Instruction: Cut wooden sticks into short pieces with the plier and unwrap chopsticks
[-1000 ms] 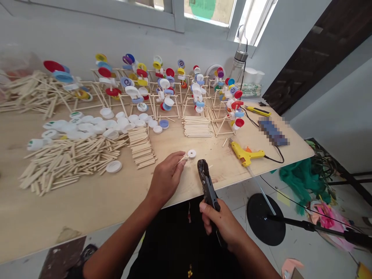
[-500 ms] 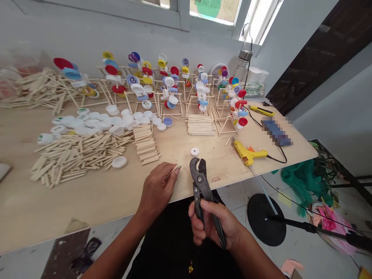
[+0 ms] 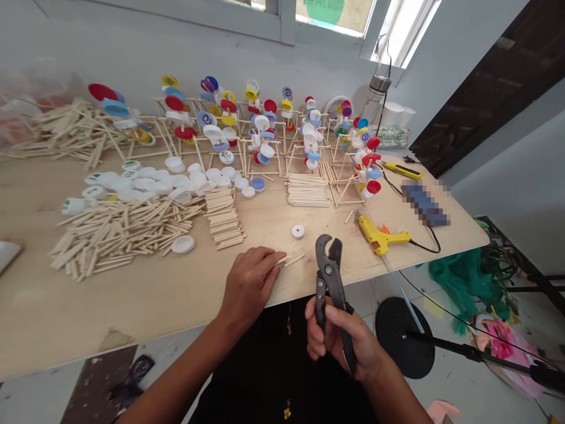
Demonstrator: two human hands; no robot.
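My left hand (image 3: 251, 282) rests at the table's front edge, its thumb and fingers pinched on a thin wooden stick (image 3: 281, 260). Just beyond the fingertips, another short stick (image 3: 295, 259) lies at a slant; whether the fingers touch it I cannot tell. A black pipe cutter (image 3: 330, 277) stands upright in my right hand (image 3: 344, 335), which is wrapped round its handles. The cutter's jaws are apart, with nothing between them. Behind the hands a white bottle cap (image 3: 298, 231) with a hole in its middle sits on the table.
Wooden sticks lie in a loose pile (image 3: 119, 232) and a neat stack (image 3: 223, 218) at left, with another stack (image 3: 308, 189) further back. White caps (image 3: 150, 182) cluster behind. Stick frames with coloured cap wheels (image 3: 263, 138) line the wall. A yellow glue gun (image 3: 380, 235) lies right.
My left hand has shifted right, and a short stick now shows on the table past its fingertips. My right hand has moved right with the pipe cutter. The view has turned slightly.
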